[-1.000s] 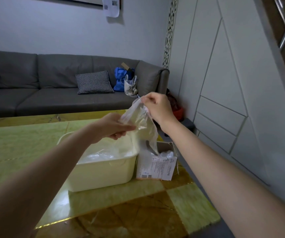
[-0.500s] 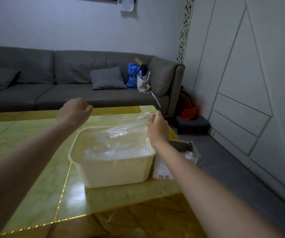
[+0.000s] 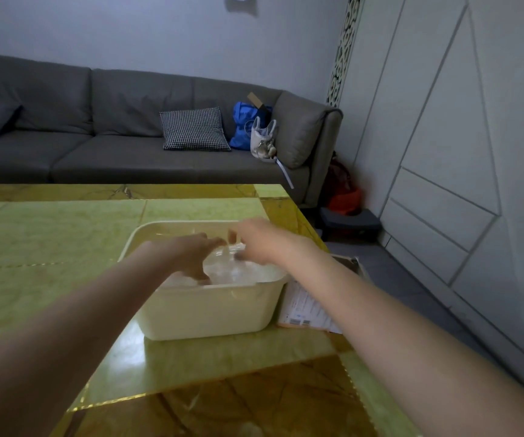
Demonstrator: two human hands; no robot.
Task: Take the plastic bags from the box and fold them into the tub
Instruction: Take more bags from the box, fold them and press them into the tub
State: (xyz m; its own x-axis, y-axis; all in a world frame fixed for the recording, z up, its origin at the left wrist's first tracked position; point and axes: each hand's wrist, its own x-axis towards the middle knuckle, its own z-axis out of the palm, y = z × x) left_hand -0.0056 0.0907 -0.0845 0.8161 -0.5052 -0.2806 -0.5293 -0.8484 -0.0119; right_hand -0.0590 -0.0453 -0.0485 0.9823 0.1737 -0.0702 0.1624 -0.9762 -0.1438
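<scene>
Nearby, the box (image 3: pixel 311 305) touches the tub (image 3: pixel 210 310), sofa (image 3: pixel 112 134) beyond.

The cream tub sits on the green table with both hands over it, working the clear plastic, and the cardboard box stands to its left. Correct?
Not quite: the head view shows the cardboard box to the right of the cream tub, not the left. The rest holds.
</scene>
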